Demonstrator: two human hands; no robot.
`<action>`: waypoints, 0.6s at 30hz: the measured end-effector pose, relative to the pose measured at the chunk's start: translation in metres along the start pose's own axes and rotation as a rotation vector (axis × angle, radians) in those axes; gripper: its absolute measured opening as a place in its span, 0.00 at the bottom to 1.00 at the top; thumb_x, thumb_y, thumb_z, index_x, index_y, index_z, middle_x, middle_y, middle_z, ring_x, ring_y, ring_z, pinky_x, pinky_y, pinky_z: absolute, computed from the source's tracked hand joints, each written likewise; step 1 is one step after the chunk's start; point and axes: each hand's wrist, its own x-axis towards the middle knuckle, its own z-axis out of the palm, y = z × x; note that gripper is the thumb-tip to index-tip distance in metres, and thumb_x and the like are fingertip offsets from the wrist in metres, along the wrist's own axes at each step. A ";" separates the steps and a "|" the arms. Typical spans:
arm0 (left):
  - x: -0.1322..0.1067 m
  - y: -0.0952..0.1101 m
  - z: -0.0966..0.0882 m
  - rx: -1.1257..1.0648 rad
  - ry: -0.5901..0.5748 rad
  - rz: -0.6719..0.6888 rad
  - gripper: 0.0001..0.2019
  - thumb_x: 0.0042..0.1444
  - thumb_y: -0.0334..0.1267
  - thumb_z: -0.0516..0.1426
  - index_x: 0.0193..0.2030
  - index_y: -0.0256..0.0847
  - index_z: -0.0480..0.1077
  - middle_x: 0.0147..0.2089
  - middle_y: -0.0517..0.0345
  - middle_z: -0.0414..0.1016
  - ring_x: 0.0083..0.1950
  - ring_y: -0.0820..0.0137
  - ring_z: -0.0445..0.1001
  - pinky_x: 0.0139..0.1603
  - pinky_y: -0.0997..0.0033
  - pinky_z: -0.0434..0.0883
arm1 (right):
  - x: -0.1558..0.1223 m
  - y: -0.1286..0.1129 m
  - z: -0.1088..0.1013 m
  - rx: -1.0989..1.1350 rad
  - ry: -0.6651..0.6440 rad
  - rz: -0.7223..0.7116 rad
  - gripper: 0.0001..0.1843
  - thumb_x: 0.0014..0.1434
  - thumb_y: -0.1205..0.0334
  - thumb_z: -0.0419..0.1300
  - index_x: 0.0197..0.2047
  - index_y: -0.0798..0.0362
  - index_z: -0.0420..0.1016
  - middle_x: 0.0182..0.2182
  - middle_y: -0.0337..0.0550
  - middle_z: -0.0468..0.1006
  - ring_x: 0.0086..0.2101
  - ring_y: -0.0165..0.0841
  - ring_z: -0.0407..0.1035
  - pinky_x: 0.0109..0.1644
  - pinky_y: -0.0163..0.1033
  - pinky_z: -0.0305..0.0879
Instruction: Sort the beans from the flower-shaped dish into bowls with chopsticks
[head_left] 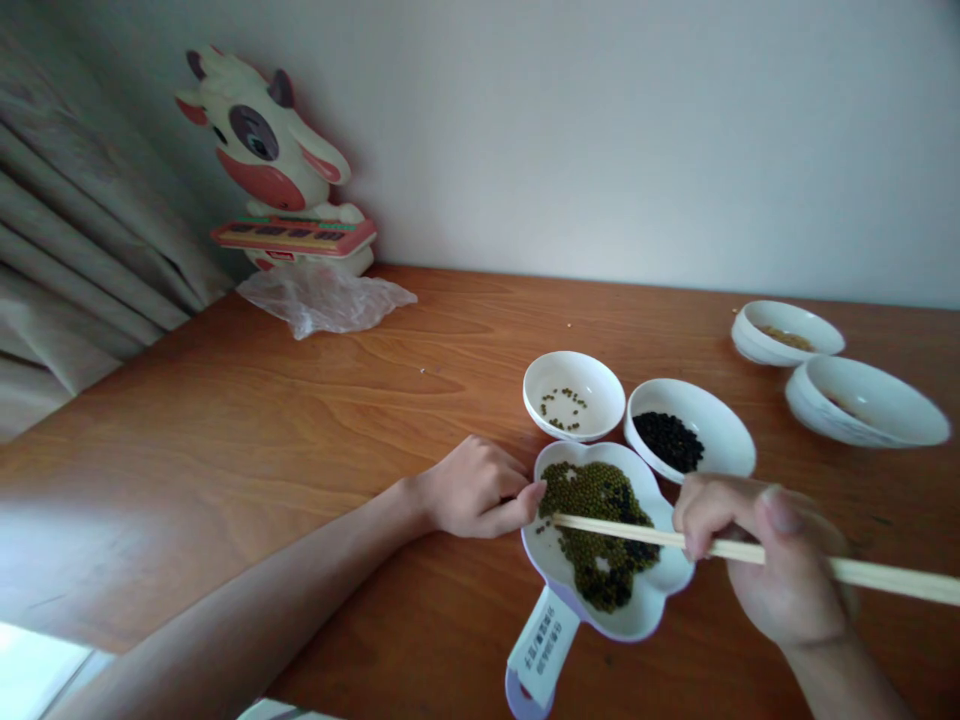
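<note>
A flower-shaped white dish (651, 612) with a lilac rim and a labelled handle lies on the table, holding green mung beans (586, 492) mixed with black beans (609, 590). At its left edge, my left hand (480, 490) is closed, thumb and curled fingers pinching the rim. Wooden chopsticks (626, 529) are gripped in my right hand (780, 560), their tips among the green beans near the dish's left side. Just behind the dish stand a white bowl (604, 385) with a few green beans and another white bowl (724, 425) with a heap of black beans.
Two more white bowls, one (750, 345) with yellowish contents and one (870, 425) partly seen inside, stand at the right. A cow-shaped toy keyboard (289, 190) leans in the far left corner behind a crumpled plastic bag (322, 302). Curtains (82, 250) hang at the left.
</note>
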 end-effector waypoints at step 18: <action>-0.002 0.004 -0.001 -0.039 -0.020 -0.036 0.22 0.74 0.39 0.46 0.25 0.39 0.61 0.26 0.58 0.70 0.26 0.74 0.64 0.29 0.67 0.54 | 0.002 -0.007 0.004 0.011 -0.053 -0.048 0.34 0.75 0.48 0.42 0.24 0.51 0.74 0.18 0.39 0.73 0.22 0.29 0.67 0.28 0.37 0.60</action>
